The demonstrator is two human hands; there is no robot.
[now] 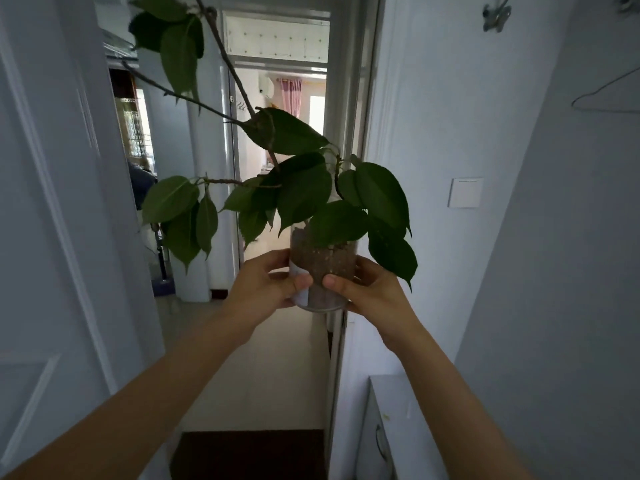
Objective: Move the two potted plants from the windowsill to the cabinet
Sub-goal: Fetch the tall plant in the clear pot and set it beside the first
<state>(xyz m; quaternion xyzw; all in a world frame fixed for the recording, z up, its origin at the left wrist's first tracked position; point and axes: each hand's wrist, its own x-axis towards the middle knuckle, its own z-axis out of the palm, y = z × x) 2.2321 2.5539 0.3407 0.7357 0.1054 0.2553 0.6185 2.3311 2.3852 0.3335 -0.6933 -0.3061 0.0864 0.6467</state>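
At the centre of the frame a potted plant (325,265) is held up in mid-air, roughly upright, its clear container showing brown soil and a pale label on its left side. The left hand (266,289) grips the container from the left and the right hand (367,292) from the right, fingers curled around the back and both thumbs pressed on the near wall, almost meeting. The dark green leaves (304,199) spread above and to both sides of the hands, and long bare twigs run to the upper left of the frame.

Behind the plant a white door frame (349,116) opens onto a passage and a brighter room beyond. A white door (52,237) fills the left edge, a light switch (465,192) sits on the wall at right, and a wire hanger (606,98) hangs at upper right. A dark mat (252,452) lies at bottom centre. A white cabinet (398,427) with a curved handle stands at lower right.

This looks like the carrying step for one plant: off the windowsill, not yet set down. No windowsill or second plant is in view. Whether this cabinet is the destination cannot be told. The next move calls for keeping the container level and steering the wide twigs clear of frame and door.
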